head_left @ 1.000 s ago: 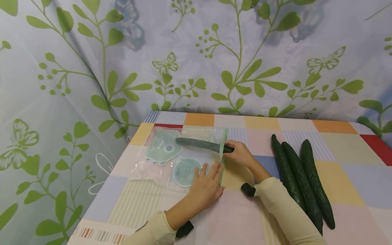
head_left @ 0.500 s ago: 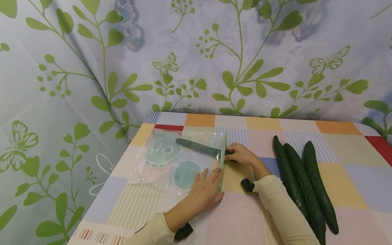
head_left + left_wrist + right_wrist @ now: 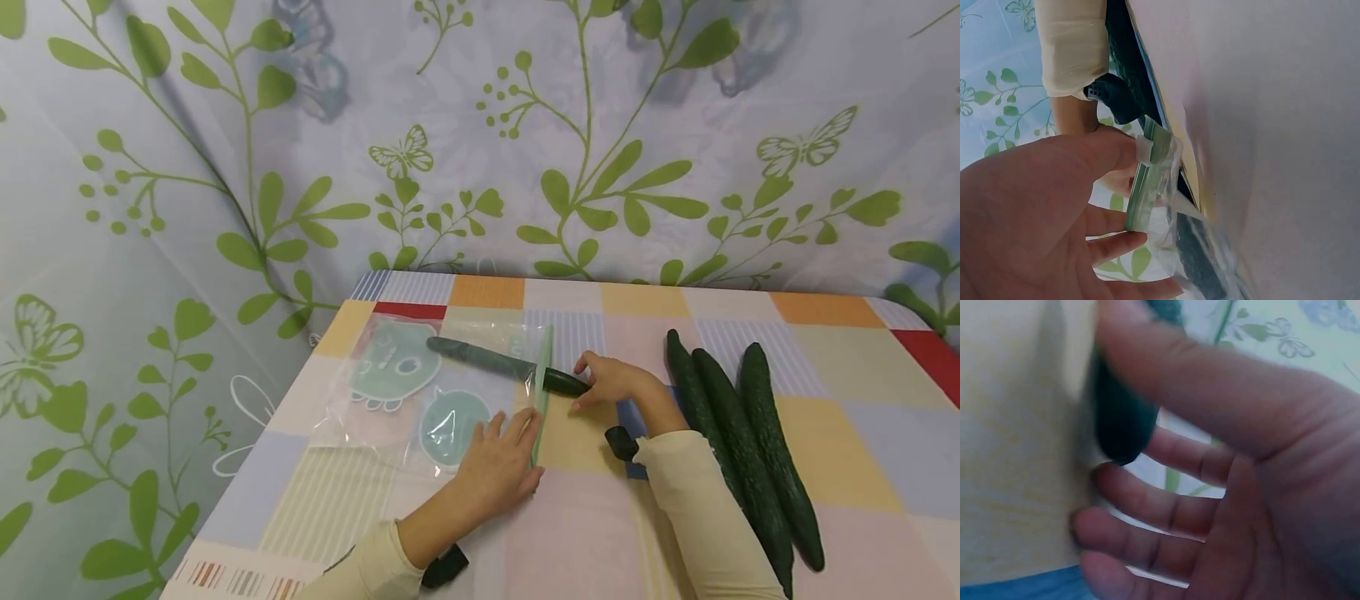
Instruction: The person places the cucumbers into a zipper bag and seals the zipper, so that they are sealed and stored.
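A clear zip bag (image 3: 390,421) with pale green cartoon prints lies on the table, its green zip edge facing right. A cucumber (image 3: 480,357) lies mostly inside, its dark end poking out of the mouth. My left hand (image 3: 498,467) rests at the bag's near mouth corner; the left wrist view shows the green zip strip (image 3: 1150,181) between thumb and fingers, thumb on a white slider (image 3: 1144,150). My right hand (image 3: 618,387) is around the cucumber's outer end, thumb and index finger spread on either side. Blurred in the right wrist view, the thumb overlaps the cucumber end (image 3: 1125,422).
Several whole cucumbers (image 3: 742,442) lie side by side right of the right forearm. A patchwork cloth (image 3: 870,433) covers the table. Behind it hangs a leaf-patterned curtain (image 3: 465,100). Each wrist wears a small black device (image 3: 621,443).
The right hand has slid right along the cucumber, its fingers spreading and baring more of the dark end. The cucumber's outer end has tipped slightly toward me. The left hand stays on the bag.
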`<control>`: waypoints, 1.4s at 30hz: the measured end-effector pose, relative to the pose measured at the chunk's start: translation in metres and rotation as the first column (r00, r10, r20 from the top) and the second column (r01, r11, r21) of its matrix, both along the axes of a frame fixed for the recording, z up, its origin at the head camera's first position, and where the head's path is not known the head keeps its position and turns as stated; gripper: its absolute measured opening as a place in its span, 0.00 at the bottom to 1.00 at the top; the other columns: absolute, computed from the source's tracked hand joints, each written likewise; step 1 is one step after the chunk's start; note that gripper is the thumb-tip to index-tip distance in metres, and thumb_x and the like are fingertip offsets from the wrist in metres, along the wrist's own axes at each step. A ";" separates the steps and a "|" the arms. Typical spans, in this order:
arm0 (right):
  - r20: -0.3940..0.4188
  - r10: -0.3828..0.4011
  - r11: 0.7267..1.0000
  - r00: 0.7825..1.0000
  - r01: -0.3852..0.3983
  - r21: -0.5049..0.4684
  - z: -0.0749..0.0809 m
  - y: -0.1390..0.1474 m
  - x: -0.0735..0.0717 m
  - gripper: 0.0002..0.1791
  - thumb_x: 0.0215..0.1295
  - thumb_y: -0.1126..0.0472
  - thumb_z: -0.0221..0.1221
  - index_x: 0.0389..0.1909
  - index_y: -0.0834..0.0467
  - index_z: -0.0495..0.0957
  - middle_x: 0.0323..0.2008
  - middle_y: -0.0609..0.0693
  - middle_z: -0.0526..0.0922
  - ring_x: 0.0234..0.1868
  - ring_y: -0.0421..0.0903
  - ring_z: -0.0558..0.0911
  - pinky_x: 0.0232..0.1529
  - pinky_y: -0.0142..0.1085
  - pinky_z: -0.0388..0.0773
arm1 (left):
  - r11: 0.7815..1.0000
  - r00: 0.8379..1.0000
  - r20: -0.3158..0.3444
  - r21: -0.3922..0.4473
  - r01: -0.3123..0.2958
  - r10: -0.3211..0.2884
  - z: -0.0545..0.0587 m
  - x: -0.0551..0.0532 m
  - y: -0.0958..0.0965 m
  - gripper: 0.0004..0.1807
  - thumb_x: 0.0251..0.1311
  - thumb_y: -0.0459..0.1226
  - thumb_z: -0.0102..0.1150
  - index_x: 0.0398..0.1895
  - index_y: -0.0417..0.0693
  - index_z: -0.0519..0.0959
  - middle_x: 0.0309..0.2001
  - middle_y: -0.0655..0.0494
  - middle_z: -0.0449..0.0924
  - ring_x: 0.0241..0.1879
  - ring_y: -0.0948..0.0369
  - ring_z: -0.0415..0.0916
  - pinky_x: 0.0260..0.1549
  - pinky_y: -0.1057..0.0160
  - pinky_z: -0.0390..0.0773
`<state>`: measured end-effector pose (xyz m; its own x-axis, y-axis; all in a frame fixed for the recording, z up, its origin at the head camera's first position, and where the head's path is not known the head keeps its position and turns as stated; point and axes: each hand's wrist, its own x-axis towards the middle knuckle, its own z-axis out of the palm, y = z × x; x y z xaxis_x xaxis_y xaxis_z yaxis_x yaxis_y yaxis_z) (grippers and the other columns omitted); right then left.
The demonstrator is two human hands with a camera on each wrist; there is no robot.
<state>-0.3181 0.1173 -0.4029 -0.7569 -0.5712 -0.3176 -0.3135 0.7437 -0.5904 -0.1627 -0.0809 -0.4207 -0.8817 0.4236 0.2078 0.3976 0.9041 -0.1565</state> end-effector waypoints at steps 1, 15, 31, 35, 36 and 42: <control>-0.003 0.023 1.000 1.000 -0.023 0.014 0.000 0.001 0.000 0.33 0.47 0.50 0.67 0.50 0.64 0.66 0.44 0.65 0.76 0.43 0.57 0.77 0.44 0.48 0.74 | 1.000 1.000 0.004 -0.001 -0.002 0.002 0.000 0.000 0.000 0.36 0.53 0.56 0.55 0.63 0.49 0.64 0.61 0.58 0.65 0.53 0.51 0.71 0.44 0.50 0.73; 0.000 -0.020 0.940 1.000 0.019 -0.340 -0.021 0.016 -0.013 0.15 0.59 0.59 0.58 0.39 0.67 0.75 0.25 0.52 0.76 0.26 0.42 0.72 0.29 0.34 0.70 | 1.000 1.000 0.020 -0.029 -0.007 0.007 0.002 -0.004 0.000 0.37 0.54 0.56 0.54 0.64 0.49 0.64 0.62 0.58 0.64 0.54 0.50 0.70 0.46 0.48 0.73; 0.476 0.280 0.596 0.833 0.238 -0.767 -0.042 0.010 -0.018 0.13 0.69 0.67 0.42 0.29 0.55 0.74 0.24 0.42 0.78 0.22 0.32 0.71 0.24 0.22 0.67 | 0.999 1.000 -0.023 -0.030 -0.012 0.011 0.000 -0.005 0.000 0.37 0.53 0.55 0.56 0.64 0.49 0.63 0.63 0.58 0.63 0.55 0.49 0.70 0.46 0.47 0.73; 0.505 0.323 0.563 0.800 0.267 -0.782 -0.040 0.006 -0.015 0.14 0.70 0.66 0.41 0.29 0.55 0.74 0.25 0.42 0.79 0.23 0.32 0.72 0.25 0.21 0.68 | 1.000 1.000 -0.026 -0.028 -0.011 0.011 0.002 -0.005 0.000 0.37 0.53 0.54 0.56 0.64 0.49 0.63 0.63 0.58 0.63 0.55 0.49 0.69 0.47 0.47 0.73; 0.512 0.333 0.555 0.791 0.274 -0.785 -0.039 0.004 -0.014 0.14 0.70 0.66 0.41 0.29 0.55 0.74 0.25 0.43 0.79 0.23 0.32 0.72 0.25 0.21 0.69 | 0.999 1.000 -0.025 -0.030 -0.012 0.011 0.002 -0.004 0.001 0.37 0.53 0.54 0.56 0.65 0.49 0.63 0.63 0.58 0.62 0.55 0.48 0.69 0.47 0.47 0.73; 0.528 0.335 0.540 0.780 0.301 -0.786 -0.040 -0.002 -0.013 0.16 0.70 0.68 0.39 0.28 0.55 0.74 0.25 0.43 0.79 0.23 0.32 0.72 0.25 0.21 0.69 | 1.000 1.000 -0.022 -0.022 0.011 -0.012 0.003 -0.004 0.000 0.36 0.54 0.53 0.56 0.65 0.50 0.62 0.63 0.59 0.62 0.57 0.48 0.67 0.49 0.47 0.72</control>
